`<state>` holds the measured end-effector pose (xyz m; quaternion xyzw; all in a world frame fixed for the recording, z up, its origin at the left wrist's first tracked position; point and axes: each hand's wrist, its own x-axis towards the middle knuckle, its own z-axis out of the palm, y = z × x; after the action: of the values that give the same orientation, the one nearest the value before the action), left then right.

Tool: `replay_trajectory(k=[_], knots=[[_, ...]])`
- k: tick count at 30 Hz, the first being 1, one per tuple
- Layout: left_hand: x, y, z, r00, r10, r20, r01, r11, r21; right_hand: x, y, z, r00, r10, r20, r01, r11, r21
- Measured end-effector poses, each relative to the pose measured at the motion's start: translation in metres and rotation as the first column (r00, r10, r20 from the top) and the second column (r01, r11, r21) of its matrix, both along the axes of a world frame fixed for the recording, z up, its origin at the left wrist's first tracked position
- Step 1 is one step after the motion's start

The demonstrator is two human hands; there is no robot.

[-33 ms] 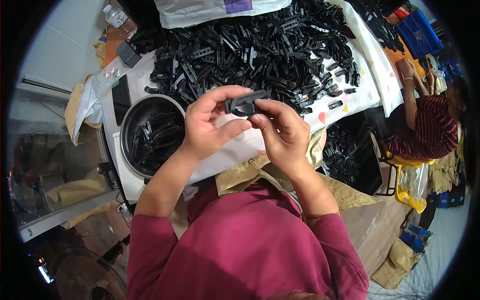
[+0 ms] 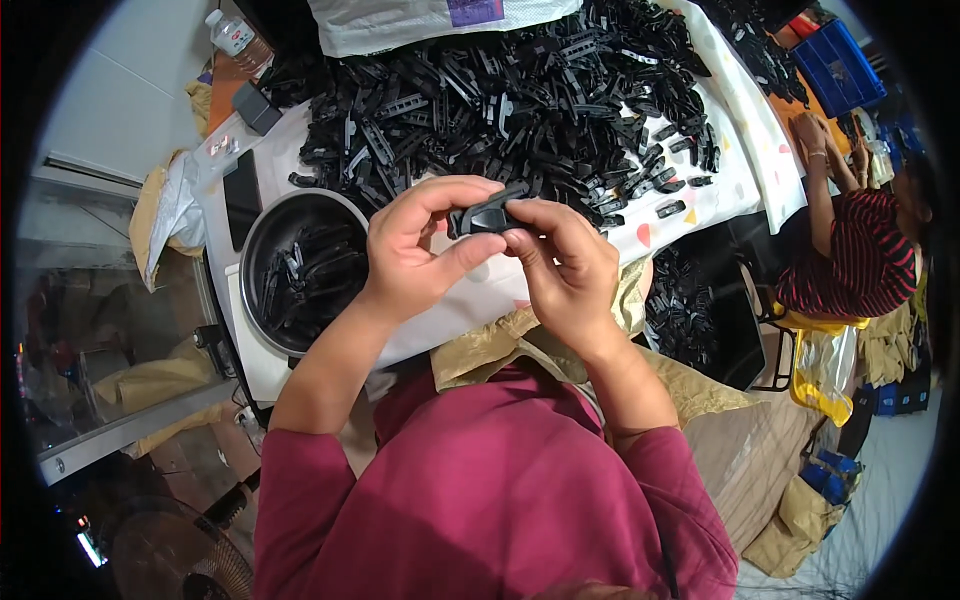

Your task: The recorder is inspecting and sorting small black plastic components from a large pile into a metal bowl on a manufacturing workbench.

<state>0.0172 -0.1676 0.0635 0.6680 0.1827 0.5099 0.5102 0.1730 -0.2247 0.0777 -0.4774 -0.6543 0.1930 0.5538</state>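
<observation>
Both hands meet over the near edge of the table, around a small black plastic part (image 2: 487, 217). It is elongated, with a raised rounded middle. My left hand (image 2: 415, 245) has its fingers curled over the part's left end and the thumb pressed against its near side. My right hand (image 2: 575, 260) pinches the right end between thumb and forefinger. Fingertips hide some of the part. Beyond the hands lies a broad heap of similar black plastic parts (image 2: 450, 110). To the left, a round metal bowl (image 2: 256, 225) contains more black pieces.
A white bag (image 2: 400, 30) lies behind the heap. At the left are a dark phone (image 2: 241, 195), a grey block (image 2: 257, 108) and a plastic bottle (image 2: 238, 38). A dark tray (image 2: 740, 350) of black parts sits at the right, where another person (image 2: 850, 240) works near a blue crate (image 2: 838, 68).
The black part has tilted slightly between my fingers, showing its rounded middle more. My left thumb has moved a little up and right against it. The right hand stays nearly in place.
</observation>
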Motion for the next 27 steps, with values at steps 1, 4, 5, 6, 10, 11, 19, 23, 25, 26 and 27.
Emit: replay_trajectory(k=[1, 4, 5, 6, 10, 11, 19, 23, 25, 26, 27], knots=[[0.0, 0.0, -0.001, 0.993, 0.095, -0.064, -0.083, 0.982, 0.168, 0.002, 0.001, -0.004, 1.0, 0.013, 0.023, -0.013, 1.0, 0.009], [0.004, -0.002, 0.005, 0.995, 0.099, -0.03, -0.093, 0.981, 0.169, 0.001, -0.001, -0.008, 0.995, -0.056, 0.082, 0.051, 0.996, 0.067], [0.003, -0.004, 0.006, 0.994, 0.102, -0.032, -0.095, 0.981, 0.167, -0.002, -0.003, -0.004, 0.993, -0.107, 0.05, 0.106, 0.994, 0.009], [0.002, -0.006, 0.007, 0.998, 0.052, 0.028, -0.052, 0.999, 0.003, -0.006, -0.004, 0.0, 0.987, -0.158, 0.021, 0.159, 0.986, -0.05], [-0.004, -0.005, 0.001, 0.996, -0.016, 0.092, 0.044, 0.951, -0.306, -0.001, 0.005, -0.013, 0.972, -0.001, 0.235, 0.011, 0.999, -0.045], [-0.004, -0.001, 0.001, 0.997, -0.041, 0.067, 0.063, 0.927, -0.369, 0.0, 0.007, -0.016, 0.971, -0.004, 0.237, 0.016, 0.999, -0.046], [-0.036, 0.068, -0.033, 0.978, 0.209, -0.027, -0.177, 0.744, -0.644, 0.033, 0.038, -0.086, 0.667, -0.13, 0.734, 0.344, 0.927, -0.149], [-0.033, 0.086, -0.029, 0.921, 0.283, -0.267, -0.389, 0.675, -0.627, 0.026, 0.043, -0.091, 0.542, 0.029, 0.84, 0.317, 0.919, -0.235], [-0.035, 0.089, -0.028, 0.985, 0.169, 0.012, -0.091, 0.585, -0.806, 0.024, 0.041, -0.088, 0.574, 0.025, 0.818, 0.305, 0.921, -0.242], [-0.03, 0.086, -0.024, 0.987, 0.106, 0.117, 0.039, 0.553, -0.832, 0.025, 0.039, -0.087, 0.603, 0.015, 0.798, 0.306, 0.919, -0.248], [-0.027, 0.08, -0.019, 0.989, 0.03, 0.143, 0.098, 0.59, -0.801, 0.026, 0.038, -0.088, 0.602, 0.014, 0.798, 0.31, 0.917, -0.25]])
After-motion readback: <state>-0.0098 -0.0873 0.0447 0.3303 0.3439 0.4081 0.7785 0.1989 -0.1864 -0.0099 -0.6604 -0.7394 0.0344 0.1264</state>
